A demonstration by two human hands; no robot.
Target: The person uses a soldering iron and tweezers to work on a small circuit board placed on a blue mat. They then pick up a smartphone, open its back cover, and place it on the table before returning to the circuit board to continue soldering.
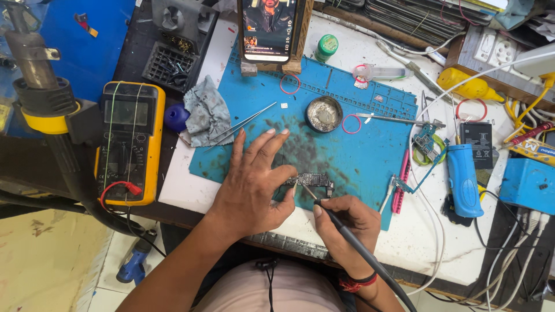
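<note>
Perhaps soldering iron [347,234] on dark, slim circuit board [312,180]

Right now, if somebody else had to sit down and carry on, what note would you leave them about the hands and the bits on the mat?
Left hand: flat on the blue mat, fingers pinning the small circuit board.
Right hand: gripping the soldering iron like a pen, tip on the board's near edge.
Nearby: tweezers lie beside the grey cloth; round tin behind the board; yellow multimeter off the mat to the left.
Done: board laid out and held, iron on it.
Left: cannot tell how much of the joint is finished; too small to see.
</note>
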